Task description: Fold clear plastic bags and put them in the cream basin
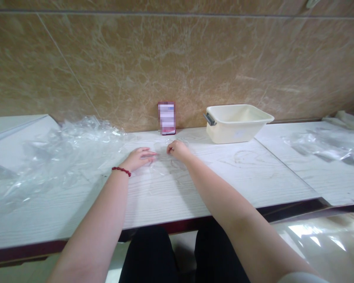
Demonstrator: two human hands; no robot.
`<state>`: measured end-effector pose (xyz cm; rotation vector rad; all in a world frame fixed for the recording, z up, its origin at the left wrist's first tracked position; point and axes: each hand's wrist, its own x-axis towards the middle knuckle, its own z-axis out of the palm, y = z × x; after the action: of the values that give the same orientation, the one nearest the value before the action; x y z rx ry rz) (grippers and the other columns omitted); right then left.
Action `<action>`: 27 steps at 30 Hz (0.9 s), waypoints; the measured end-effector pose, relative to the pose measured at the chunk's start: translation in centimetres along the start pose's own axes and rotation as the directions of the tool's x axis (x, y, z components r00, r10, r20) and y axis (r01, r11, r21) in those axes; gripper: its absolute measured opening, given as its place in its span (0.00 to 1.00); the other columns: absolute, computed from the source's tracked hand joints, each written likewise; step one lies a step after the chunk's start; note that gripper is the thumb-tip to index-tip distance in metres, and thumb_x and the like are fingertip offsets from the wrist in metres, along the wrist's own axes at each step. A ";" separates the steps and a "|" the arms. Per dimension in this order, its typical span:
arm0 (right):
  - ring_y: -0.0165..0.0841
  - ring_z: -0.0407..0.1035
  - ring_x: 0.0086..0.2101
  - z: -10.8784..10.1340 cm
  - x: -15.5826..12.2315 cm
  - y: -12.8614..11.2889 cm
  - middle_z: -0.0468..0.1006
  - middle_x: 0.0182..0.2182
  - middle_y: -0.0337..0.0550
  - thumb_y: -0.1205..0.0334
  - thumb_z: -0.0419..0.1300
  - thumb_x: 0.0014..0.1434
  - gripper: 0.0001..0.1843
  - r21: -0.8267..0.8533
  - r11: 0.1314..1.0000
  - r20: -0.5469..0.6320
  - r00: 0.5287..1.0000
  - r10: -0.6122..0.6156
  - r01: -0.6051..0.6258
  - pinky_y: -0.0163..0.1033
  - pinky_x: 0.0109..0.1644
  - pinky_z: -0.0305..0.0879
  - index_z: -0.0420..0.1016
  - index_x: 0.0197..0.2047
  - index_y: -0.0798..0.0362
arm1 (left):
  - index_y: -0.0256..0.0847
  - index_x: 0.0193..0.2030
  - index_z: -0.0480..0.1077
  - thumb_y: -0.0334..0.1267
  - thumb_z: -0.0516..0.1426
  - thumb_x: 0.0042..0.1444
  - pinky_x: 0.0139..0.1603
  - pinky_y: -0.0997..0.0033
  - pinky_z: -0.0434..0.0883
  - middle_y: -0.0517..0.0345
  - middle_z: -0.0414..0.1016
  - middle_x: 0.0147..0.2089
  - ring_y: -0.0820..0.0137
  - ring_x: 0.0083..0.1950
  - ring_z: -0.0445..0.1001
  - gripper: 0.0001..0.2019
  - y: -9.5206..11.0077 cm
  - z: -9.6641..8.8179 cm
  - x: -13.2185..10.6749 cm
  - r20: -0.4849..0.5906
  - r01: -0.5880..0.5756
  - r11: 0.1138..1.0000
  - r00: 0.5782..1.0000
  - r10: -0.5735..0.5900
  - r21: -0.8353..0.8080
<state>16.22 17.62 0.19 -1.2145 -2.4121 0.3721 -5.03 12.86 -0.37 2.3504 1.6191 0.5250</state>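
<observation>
We see a thin piece of clear plastic lying near the middle of the frame on a pale, wood-grained desk; it is so transparent that its edges are hard for us to follow. At its left side, just left of centre, we find the left hand, palm down, its grip relaxed with fingers stretched out and slightly apart, the tips pointing right. A dark red beaded bracelet circles that wrist. Right of it, near the centre, the right hand is over the plastic's upper part with its fingers curled in; we cannot tell whether its grip pinches the film.

Above the hands, a phone-like item with a red border leans against the brown marbled wall, its face blurred. Right of centre we see a cream bin with a grey handle at its left end. A large crumpled heap of clear plastic spreads across the left of the frame, and more plastic film lies at the right edge.
</observation>
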 end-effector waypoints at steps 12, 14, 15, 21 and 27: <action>0.28 0.65 0.33 0.0 -0.1 0.0 0.73 0.29 0.40 0.72 0.51 0.45 0.14 -0.049 0.999 0.015 1.000 0.017 -0.016 0.28 0.38 0.57 0.76 0.28 0.52 | 0.58 0.52 0.60 0.64 0.47 0.40 0.57 0.51 0.39 0.59 0.47 0.62 0.54 0.62 0.41 0.31 1.4 -0.4 -0.5 0.184 0.077 0.971 0.976 -0.120 0.226; 0.28 0.65 0.34 -0.1 -0.2 -0.1 0.73 0.29 0.40 0.73 0.51 0.45 0.14 -0.046 0.999 0.017 1.000 0.023 -0.022 0.28 0.39 0.57 0.76 0.28 0.52 | 0.59 0.53 0.58 0.65 0.46 0.40 0.57 0.48 0.37 0.60 0.44 0.63 0.53 0.62 0.38 0.31 1.5 -0.5 -0.7 0.205 0.103 0.965 0.966 -0.155 0.243; 0.28 0.65 0.34 -0.2 -0.2 -0.1 0.73 0.29 0.40 0.73 0.51 0.45 0.14 -0.047 0.999 0.019 0.999 0.027 -0.026 0.28 0.39 0.57 0.76 0.28 0.52 | 0.60 0.53 0.58 0.65 0.46 0.40 0.57 0.48 0.36 0.61 0.42 0.64 0.52 0.62 0.37 0.32 1.6 -0.5 -0.7 0.212 0.113 0.963 0.963 -0.167 0.247; 0.28 0.65 0.32 -0.4 -0.5 0.0 0.72 0.31 0.41 0.71 0.50 0.47 0.15 -0.061 0.994 0.014 0.995 0.096 -0.095 0.30 0.40 0.57 0.76 0.30 0.50 | 0.62 0.53 0.56 0.66 0.45 0.39 0.56 0.45 0.34 0.61 0.38 0.64 0.50 0.63 0.33 0.32 1.7 -0.5 -1.0 0.226 0.151 0.958 0.952 -0.208 0.245; 0.32 0.61 0.39 -1.6 -1.0 0.1 0.70 0.37 0.44 0.70 0.46 0.51 0.17 -0.150 0.975 -0.061 0.986 0.155 -0.163 0.36 0.44 0.53 0.75 0.34 0.48 | 0.62 0.52 0.58 0.61 0.37 0.49 0.56 0.46 0.34 0.65 0.41 0.64 0.53 0.63 0.35 0.26 1.6 -0.4 -0.8 0.207 0.183 0.956 0.951 -0.231 0.229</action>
<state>17.61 16.92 1.30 -1.4722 -2.3449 0.2023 -4.07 11.52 0.50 2.2381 1.8547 0.0364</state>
